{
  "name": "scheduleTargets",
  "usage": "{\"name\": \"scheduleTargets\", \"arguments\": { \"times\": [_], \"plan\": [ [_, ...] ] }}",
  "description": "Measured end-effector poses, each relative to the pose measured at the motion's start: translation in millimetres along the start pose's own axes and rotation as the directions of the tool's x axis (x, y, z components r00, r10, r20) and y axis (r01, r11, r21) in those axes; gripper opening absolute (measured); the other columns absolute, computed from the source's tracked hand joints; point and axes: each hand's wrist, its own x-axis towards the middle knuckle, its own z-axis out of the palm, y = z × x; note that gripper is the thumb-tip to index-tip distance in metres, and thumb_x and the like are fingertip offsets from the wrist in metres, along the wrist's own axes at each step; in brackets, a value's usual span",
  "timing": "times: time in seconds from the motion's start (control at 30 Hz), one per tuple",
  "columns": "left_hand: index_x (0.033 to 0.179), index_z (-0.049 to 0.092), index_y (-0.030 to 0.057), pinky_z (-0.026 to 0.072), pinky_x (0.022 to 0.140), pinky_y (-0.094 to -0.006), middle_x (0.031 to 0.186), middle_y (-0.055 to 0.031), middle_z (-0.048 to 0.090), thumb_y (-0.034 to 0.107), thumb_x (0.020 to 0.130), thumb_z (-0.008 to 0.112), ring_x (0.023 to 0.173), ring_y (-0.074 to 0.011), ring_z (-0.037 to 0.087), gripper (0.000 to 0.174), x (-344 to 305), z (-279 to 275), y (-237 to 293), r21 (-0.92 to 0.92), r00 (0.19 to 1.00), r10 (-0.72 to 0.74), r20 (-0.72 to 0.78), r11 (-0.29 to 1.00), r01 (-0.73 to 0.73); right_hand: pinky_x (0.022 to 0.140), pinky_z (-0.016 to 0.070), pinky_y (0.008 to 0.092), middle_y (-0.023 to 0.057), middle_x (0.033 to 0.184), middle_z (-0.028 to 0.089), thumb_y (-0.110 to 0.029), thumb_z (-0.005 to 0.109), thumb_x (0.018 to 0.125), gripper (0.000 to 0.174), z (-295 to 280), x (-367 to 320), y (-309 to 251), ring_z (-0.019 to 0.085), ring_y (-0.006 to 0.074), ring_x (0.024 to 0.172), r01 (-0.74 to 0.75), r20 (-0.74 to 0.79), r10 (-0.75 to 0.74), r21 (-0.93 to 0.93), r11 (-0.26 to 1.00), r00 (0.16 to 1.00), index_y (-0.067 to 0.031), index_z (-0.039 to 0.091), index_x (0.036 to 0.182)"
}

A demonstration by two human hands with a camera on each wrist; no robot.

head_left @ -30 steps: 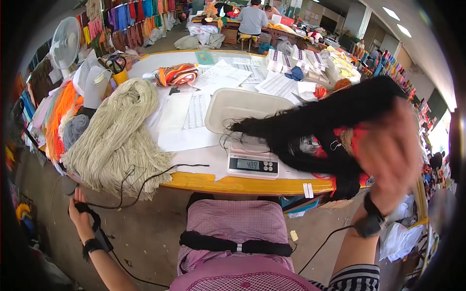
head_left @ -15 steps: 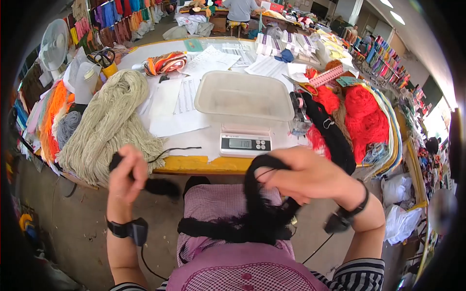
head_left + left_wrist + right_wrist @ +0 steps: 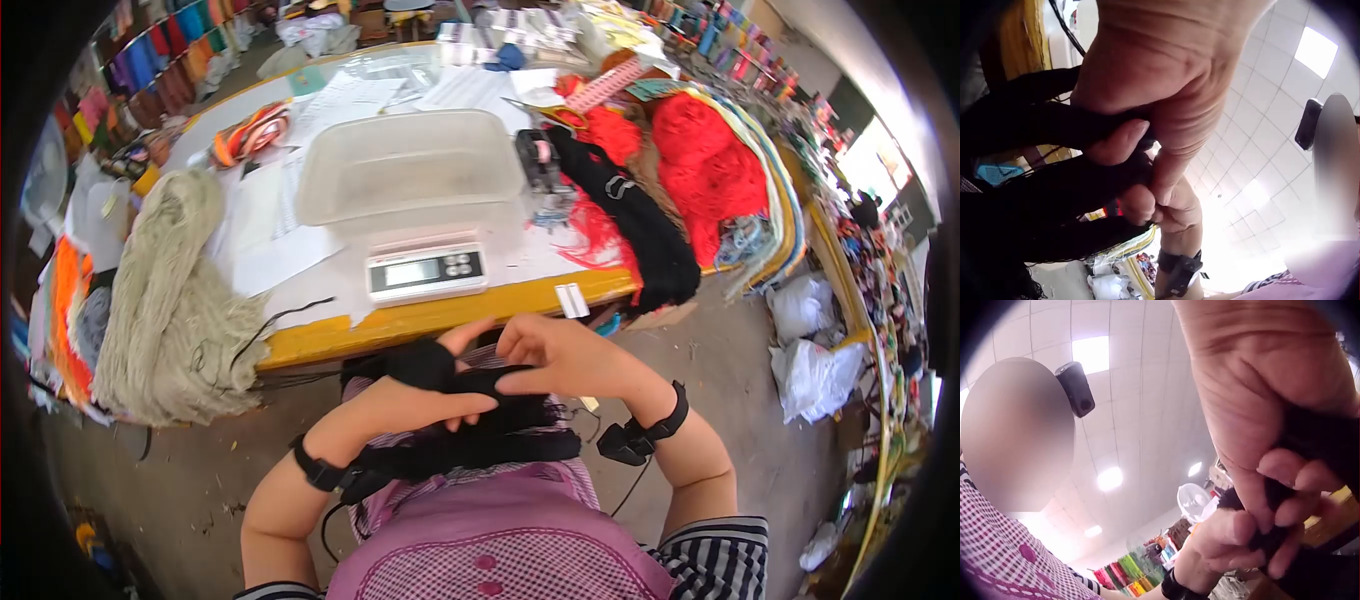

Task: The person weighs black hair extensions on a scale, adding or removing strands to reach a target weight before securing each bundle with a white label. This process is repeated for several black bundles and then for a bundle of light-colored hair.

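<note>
Black yarn (image 3: pixel 510 408) in a skein is bunched over the lap, close in front of the table edge. My left hand (image 3: pixel 405 408) grips it, with a loop of the yarn lying over the fingers. From the other side my right hand (image 3: pixel 575 358) pinches the same skein, the two hands almost meeting. In the left wrist view several thick black strands (image 3: pixel 1041 200) hang from between curled fingers. The right wrist view has the thumbs and fingertips of both hands close together on the yarn, some of it hidden by the palm.
A digital scale (image 3: pixel 425 272) stands at the table's front edge, a translucent plastic tub (image 3: pixel 320 180) behind it. Pale green yarn (image 3: pixel 165 300) hangs over the left edge. Red yarn (image 3: pixel 705 160) and another black skein (image 3: pixel 625 210) lie on the right, near scissors (image 3: pixel 545 112).
The right hand came down from the table's right side with black yarn. Both hands, apart half a second ago, have come together over the lap, now holding the skein between them.
</note>
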Motion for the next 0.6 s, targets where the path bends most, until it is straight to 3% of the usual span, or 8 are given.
{"name": "scheduleTargets", "arguments": {
  "times": [0.07, 0.1, 0.17, 0.2, 0.23, 0.27, 0.5, 0.6],
  "plan": [
    [0.151, 0.022, 0.0064, 0.0473, 0.059, -0.0236, 0.072, -0.0037, 0.062, 0.009, 0.089, 0.065, 0.059, -0.0088, 0.057, 0.075, -2, -1, 1, -0.011, 0.998, 0.028, -0.055, 1.000, -0.029, 0.068, 0.0524, 0.0327, 0.0128, 0.079, 0.067, -0.020, 0.075, 0.079, 0.029, -8, -3, 51, 0.067, 0.0227, 0.075, -0.034, -0.409, 0.056, 0.062, 0.998, 0.911, -0.0009, 0.060, 0.094],
    [0.151, 0.022, 0.0064, 0.0473, 0.059, -0.0236, 0.072, -0.0037, 0.062, 0.009, 0.089, 0.065, 0.059, -0.0088, 0.057, 0.075, -3, -4, 2, -0.018, 0.999, 0.027, -0.044, 0.999, -0.028, 0.065, 0.0527, 0.0327, 0.0112, 0.077, 0.065, -0.020, 0.076, 0.079, 0.032, -16, -6, 72, 0.067, 0.0216, 0.072, -0.090, -0.650, -0.005, -0.112, 0.990, 0.760, -0.0005, 0.055, 0.093],
    [0.151, 0.021, 0.0068, 0.0469, 0.060, -0.0230, 0.073, -0.0035, 0.063, 0.010, 0.092, 0.061, 0.059, -0.0088, 0.056, 0.072, -3, -8, 5, -0.030, 0.998, 0.037, -0.047, 0.999, -0.038, 0.064, 0.0536, 0.0313, 0.0100, 0.080, 0.066, -0.020, 0.076, 0.081, 0.031, -30, -11, 101, 0.067, 0.0194, 0.071, -0.200, -0.737, 0.071, -0.088, 0.976, 0.672, -0.0004, 0.054, 0.090],
    [0.151, 0.021, 0.0071, 0.0460, 0.060, -0.0224, 0.073, -0.0030, 0.063, 0.011, 0.093, 0.059, 0.059, -0.0085, 0.055, 0.070, -3, -8, 6, -0.028, 0.998, 0.036, -0.046, 0.999, -0.038, 0.064, 0.0536, 0.0313, 0.0100, 0.080, 0.066, -0.020, 0.076, 0.081, 0.031, -30, -10, 110, 0.067, 0.0194, 0.071, -0.202, -0.738, 0.075, -0.085, 0.976, 0.671, -0.0004, 0.054, 0.090],
    [0.151, 0.021, 0.0071, 0.0460, 0.060, -0.0224, 0.073, -0.0030, 0.063, 0.011, 0.093, 0.059, 0.059, -0.0085, 0.055, 0.070, -2, -8, 6, -0.028, 0.999, 0.032, -0.044, 0.999, -0.033, 0.063, 0.0540, 0.0299, 0.0095, 0.081, 0.066, -0.018, 0.075, 0.082, 0.029, -30, -9, 117, 0.067, 0.0181, 0.071, -0.145, -0.640, 0.266, 0.236, 0.961, 0.721, -0.0005, 0.054, 0.090],
    [0.151, 0.021, 0.0071, 0.0458, 0.059, -0.0225, 0.072, -0.0030, 0.063, 0.011, 0.093, 0.059, 0.058, -0.0085, 0.055, 0.070, 0, -7, 5, -0.035, 0.998, 0.029, -0.053, 0.999, -0.031, 0.063, 0.0544, 0.0284, 0.0091, 0.082, 0.066, -0.016, 0.075, 0.083, 0.026, -30, -8, 121, 0.067, 0.0168, 0.071, -0.109, -0.482, 0.409, 0.535, 0.838, 0.775, -0.0006, 0.055, 0.090],
    [0.153, 0.019, 0.0094, 0.0456, 0.059, -0.0228, 0.078, -0.0059, 0.066, 0.006, 0.091, 0.057, 0.057, -0.0092, 0.053, 0.073, -9, -14, 15, 0.009, 0.992, 0.024, -0.124, 1.000, -0.023, 0.067, 0.0550, 0.0266, 0.0075, 0.088, 0.067, -0.010, 0.072, 0.085, 0.021, -39, -6, 102, 0.065, 0.0136, 0.072, -0.050, -0.395, 0.457, 0.711, 0.701, 0.797, 0.0012, 0.060, 0.099],
    [0.154, 0.015, 0.0121, 0.0456, 0.061, -0.0231, 0.084, -0.0132, 0.066, -0.004, 0.084, 0.054, 0.061, -0.0111, 0.054, 0.082, -11, -17, 14, -0.192, 0.987, 0.094, -0.127, 0.974, -0.118, 0.075, 0.0543, 0.0265, 0.0073, 0.097, 0.068, -0.006, 0.067, 0.088, 0.014, -15, -8, 55, 0.065, 0.0138, 0.082, 0.149, -0.369, 0.238, 0.767, 0.624, 0.899, -0.0007, 0.063, 0.101]
  ]
}}
